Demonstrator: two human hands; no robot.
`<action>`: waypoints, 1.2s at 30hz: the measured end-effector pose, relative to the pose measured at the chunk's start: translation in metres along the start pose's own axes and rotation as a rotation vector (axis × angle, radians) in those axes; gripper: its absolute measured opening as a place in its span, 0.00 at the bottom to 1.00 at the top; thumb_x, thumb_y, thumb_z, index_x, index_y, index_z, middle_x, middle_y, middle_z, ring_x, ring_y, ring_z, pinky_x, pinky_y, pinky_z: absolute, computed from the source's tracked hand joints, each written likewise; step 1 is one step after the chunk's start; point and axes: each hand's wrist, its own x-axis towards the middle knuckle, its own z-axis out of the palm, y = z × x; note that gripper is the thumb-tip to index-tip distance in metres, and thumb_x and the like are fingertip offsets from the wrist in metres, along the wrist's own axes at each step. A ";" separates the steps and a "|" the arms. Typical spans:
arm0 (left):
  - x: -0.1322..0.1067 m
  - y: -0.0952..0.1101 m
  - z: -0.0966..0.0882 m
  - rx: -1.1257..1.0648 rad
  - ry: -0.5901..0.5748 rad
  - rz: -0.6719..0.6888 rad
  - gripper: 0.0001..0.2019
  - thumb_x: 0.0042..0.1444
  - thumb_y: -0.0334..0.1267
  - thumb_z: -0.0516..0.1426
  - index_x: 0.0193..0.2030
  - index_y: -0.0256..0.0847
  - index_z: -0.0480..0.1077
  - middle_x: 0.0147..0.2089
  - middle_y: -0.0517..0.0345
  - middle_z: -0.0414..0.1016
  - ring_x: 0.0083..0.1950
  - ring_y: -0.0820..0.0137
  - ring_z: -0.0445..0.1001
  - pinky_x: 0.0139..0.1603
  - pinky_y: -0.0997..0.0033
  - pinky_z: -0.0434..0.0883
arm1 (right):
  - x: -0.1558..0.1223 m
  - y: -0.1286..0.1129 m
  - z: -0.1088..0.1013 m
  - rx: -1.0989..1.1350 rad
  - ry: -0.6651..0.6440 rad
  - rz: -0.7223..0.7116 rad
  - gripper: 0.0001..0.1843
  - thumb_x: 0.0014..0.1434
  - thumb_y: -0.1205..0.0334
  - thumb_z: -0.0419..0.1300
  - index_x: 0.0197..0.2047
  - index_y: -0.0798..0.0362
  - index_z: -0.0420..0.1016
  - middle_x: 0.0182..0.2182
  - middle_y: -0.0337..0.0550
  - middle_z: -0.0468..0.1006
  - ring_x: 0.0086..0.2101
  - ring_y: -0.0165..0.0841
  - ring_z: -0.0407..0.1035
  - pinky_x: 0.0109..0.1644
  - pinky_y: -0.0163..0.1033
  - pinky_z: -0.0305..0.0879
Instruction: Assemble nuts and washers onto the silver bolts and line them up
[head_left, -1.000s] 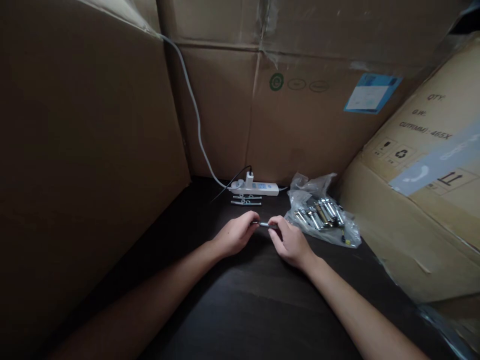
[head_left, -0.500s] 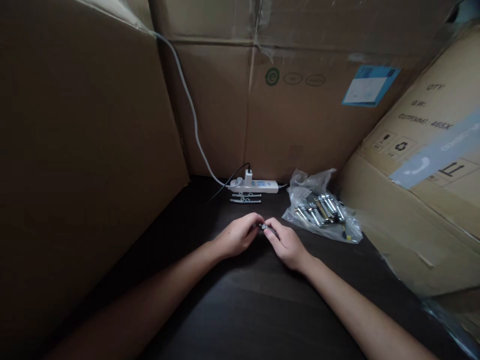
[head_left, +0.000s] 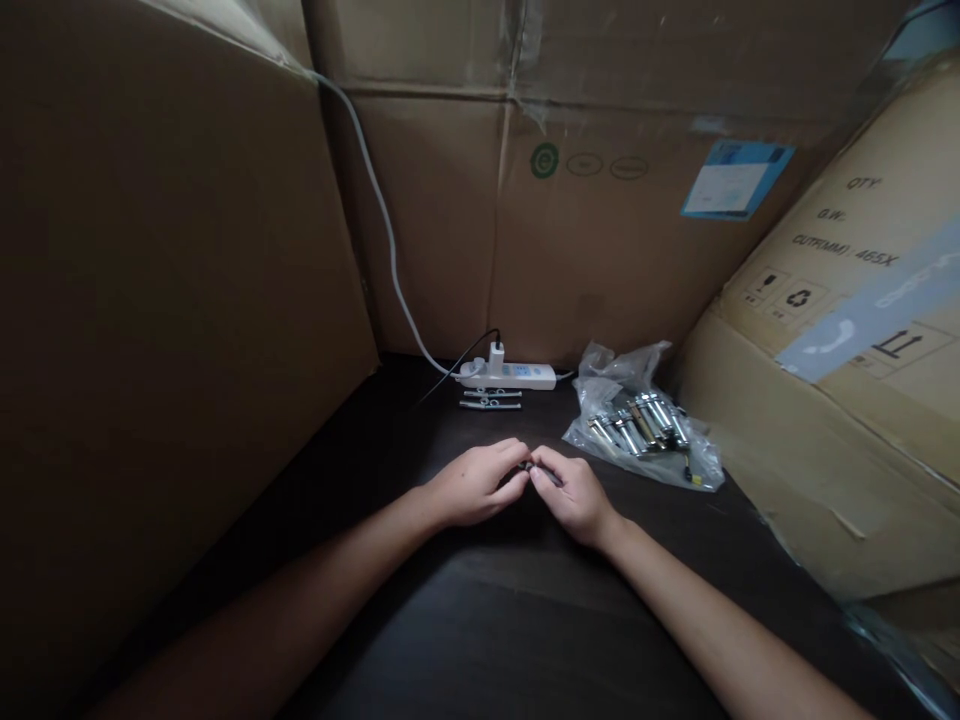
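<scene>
Fingertip to fingertip, my left hand (head_left: 480, 484) and my right hand (head_left: 574, 497) meet over the dark table. Both are closed on a small metal bolt (head_left: 551, 476), mostly covered by the fingers. Its grey shank shows along my right thumb and forefinger; my left fingers close around the other end. Beyond the hands, two rows of silver bolts (head_left: 491, 405) with small rings lie side by side. To the right, a clear plastic bag (head_left: 600, 388) lies open with several metal expansion bolts (head_left: 632, 430) on it.
A white power strip (head_left: 536, 377) with a plug and a black cord lies at the back. A white cable (head_left: 382, 205) runs up from it. Large cardboard boxes wall in the table at the left (head_left: 187, 300), back (head_left: 600, 260) and right (head_left: 787, 420).
Both hands have dropped slightly toward me. My left fingers have shifted round the bolt's end, and the bright metal piece between the hands is now more covered.
</scene>
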 end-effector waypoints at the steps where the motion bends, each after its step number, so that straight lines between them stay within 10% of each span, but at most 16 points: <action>1: 0.000 -0.001 0.001 -0.009 0.007 -0.013 0.08 0.62 0.39 0.46 0.39 0.40 0.63 0.36 0.58 0.67 0.35 0.72 0.65 0.36 0.74 0.61 | 0.000 0.000 0.000 -0.007 0.007 -0.001 0.09 0.60 0.60 0.49 0.31 0.51 0.66 0.21 0.35 0.68 0.21 0.28 0.62 0.29 0.32 0.58; 24: 0.005 -0.009 0.021 -0.526 0.105 -0.283 0.22 0.63 0.50 0.42 0.24 0.37 0.59 0.24 0.62 0.58 0.27 0.75 0.57 0.29 0.75 0.58 | 0.001 -0.002 0.002 -0.321 0.050 -0.163 0.06 0.56 0.61 0.52 0.36 0.52 0.68 0.21 0.37 0.74 0.20 0.28 0.66 0.27 0.32 0.57; 36: 0.003 0.001 0.014 -0.529 0.115 -0.195 0.07 0.60 0.40 0.48 0.38 0.39 0.60 0.33 0.61 0.61 0.34 0.74 0.60 0.35 0.76 0.62 | 0.002 0.005 -0.003 -0.343 0.103 -0.146 0.05 0.56 0.62 0.53 0.35 0.52 0.69 0.20 0.35 0.73 0.19 0.28 0.67 0.26 0.32 0.57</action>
